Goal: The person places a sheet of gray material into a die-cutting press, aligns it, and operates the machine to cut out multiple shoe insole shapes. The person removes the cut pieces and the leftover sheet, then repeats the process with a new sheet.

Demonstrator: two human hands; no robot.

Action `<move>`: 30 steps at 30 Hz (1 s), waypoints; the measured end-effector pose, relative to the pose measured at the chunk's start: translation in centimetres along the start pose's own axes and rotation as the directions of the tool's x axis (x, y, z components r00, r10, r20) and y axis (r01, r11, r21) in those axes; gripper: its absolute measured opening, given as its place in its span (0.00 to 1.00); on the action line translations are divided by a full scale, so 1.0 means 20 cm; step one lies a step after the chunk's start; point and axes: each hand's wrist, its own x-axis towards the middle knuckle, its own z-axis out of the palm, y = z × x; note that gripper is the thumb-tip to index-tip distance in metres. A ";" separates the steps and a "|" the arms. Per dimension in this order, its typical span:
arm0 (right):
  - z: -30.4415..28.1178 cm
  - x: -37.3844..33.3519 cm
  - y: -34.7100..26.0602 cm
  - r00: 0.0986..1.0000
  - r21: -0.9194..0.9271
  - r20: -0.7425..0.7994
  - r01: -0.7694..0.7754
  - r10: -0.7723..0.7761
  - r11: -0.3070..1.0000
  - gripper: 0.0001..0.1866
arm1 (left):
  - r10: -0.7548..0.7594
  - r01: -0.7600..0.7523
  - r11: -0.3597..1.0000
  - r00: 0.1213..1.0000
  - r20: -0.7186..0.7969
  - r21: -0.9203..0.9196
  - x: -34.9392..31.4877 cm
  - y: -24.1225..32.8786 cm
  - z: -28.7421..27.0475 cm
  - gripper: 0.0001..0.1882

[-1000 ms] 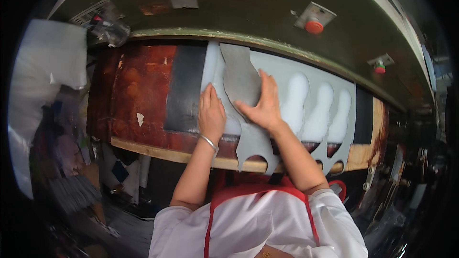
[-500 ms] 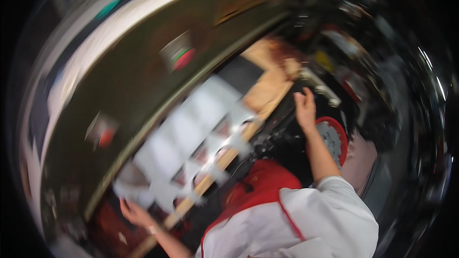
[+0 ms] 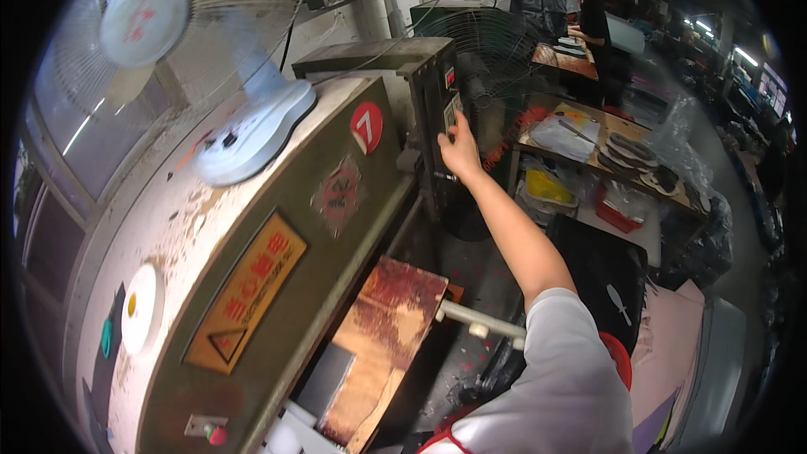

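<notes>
My right hand [image 3: 460,151] is stretched forward at the end of my raised arm, its index finger held out at the small control panel [image 3: 453,111] on the end of a dark green press [image 3: 336,160]. The fingertip appears to touch the panel. Nothing is seen in this hand. Above the panel glows a small red display [image 3: 450,77]. My left hand is out of view. Below the press beam lies a worn wooden board [image 3: 387,311] stained red-brown, with a dark grey sheet [image 3: 326,378] and part of a white piece [image 3: 290,437] beside it.
A pale blue fan [image 3: 261,134] stands on top of the press, near a white roll [image 3: 143,307]. A red-capped button [image 3: 217,435] sits on the press front. To the right are a shelf table [image 3: 672,193] with cut pieces and a black surface [image 3: 588,261]. Another person [image 3: 593,25] works farther back.
My view has swung right and up toward the press's end. My right hand has moved from beside the board to the control panel. My left hand has left the view.
</notes>
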 end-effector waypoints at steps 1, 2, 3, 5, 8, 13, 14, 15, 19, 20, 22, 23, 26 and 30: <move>0.03 0.15 0.02 1.000 -0.040 -0.020 0.020 -0.021 0.999 0.37 | 0.035 -0.035 0.999 0.999 0.013 0.013 0.04 0.04 -0.03 0.11; 0.06 0.28 0.04 1.000 -0.104 -0.021 -0.017 0.015 0.994 0.38 | 0.122 -0.146 0.938 0.988 0.094 0.314 0.09 0.09 -0.06 0.17; 0.08 0.40 0.06 0.999 -0.166 -0.021 -0.053 0.050 0.985 0.38 | 0.028 -0.102 0.933 0.977 0.213 0.344 0.13 0.15 -0.10 0.22; 0.10 0.59 0.10 0.963 -0.154 0.076 -0.244 0.258 0.958 0.40 | -0.169 -0.026 0.909 0.889 0.425 0.417 0.19 0.26 -0.21 0.32; 0.16 0.72 0.18 0.927 -0.171 0.100 -0.342 0.362 0.924 0.41 | -0.282 -0.057 0.859 0.777 0.563 0.509 0.33 0.44 -0.36 0.48; 0.25 0.79 0.33 0.971 -0.126 -0.005 -0.237 0.239 0.963 0.37 | -0.386 0.019 0.835 0.732 0.562 0.549 0.42 0.57 -0.44 0.44; 0.24 0.80 0.36 0.976 -0.093 -0.019 -0.217 0.216 0.972 0.34 | -0.395 0.046 0.836 0.742 0.541 0.548 0.43 0.54 -0.42 0.42; 0.22 0.81 0.39 0.971 -0.029 0.008 -0.238 0.238 0.971 0.34 | -0.402 0.079 0.840 0.756 0.517 0.537 0.42 0.50 -0.38 0.40; 0.12 0.69 0.43 0.997 -0.078 -0.064 0.032 -0.037 0.996 0.33 | -0.394 0.236 0.890 0.829 0.396 0.390 0.37 0.15 -0.07 0.31; 0.10 0.58 0.42 0.976 -0.040 -0.187 0.109 -0.114 0.993 0.34 | -0.391 0.279 0.904 0.848 0.359 0.325 0.33 0.06 0.03 0.29; 0.12 0.26 0.35 0.980 0.185 -0.191 0.095 -0.059 0.978 0.30 | -0.362 0.330 0.931 0.892 0.272 0.157 0.24 -0.11 0.26 0.25; 0.14 0.07 0.30 0.990 0.376 -0.123 0.107 -0.064 0.920 0.28 | -0.334 0.324 0.942 0.916 0.220 0.081 0.24 -0.16 0.37 0.23; 0.33 -0.60 0.14 0.990 0.583 0.074 0.054 -0.119 0.810 0.20 | -0.264 0.263 0.964 0.965 0.005 0.034 0.20 -0.12 0.54 0.18; 0.60 -1.36 -0.12 0.725 0.573 0.598 -0.088 -0.342 0.815 0.19 | -0.234 0.239 0.971 0.957 -0.171 0.007 0.36 0.17 0.43 0.07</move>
